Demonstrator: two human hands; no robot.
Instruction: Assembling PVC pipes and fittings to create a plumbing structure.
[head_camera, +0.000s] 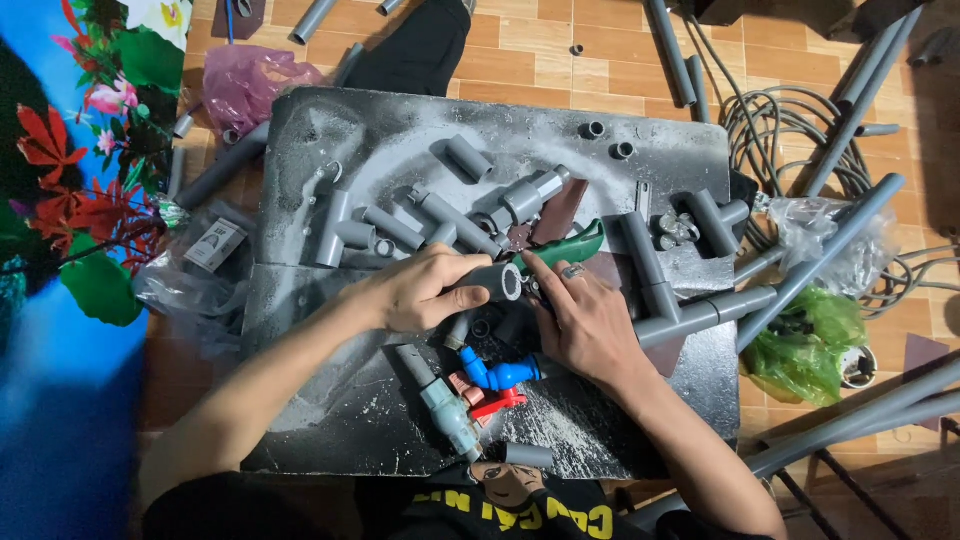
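Note:
My left hand grips a short grey plastic pipe piece and holds it level over a dusty dark board. My right hand, a ring on one finger, rests beside the pipe's open end with its fingertips at the pipe mouth and next to a green-handled tool. Just below the hands lie a blue valve fitting, a red handle piece and a pale grey-green valve.
Several grey pipe pieces, elbows and tees are scattered over the board. Long grey pipes and coiled cable lie on the tiled floor at right, with a green plastic bag. A pink bag and flowered fabric sit at left.

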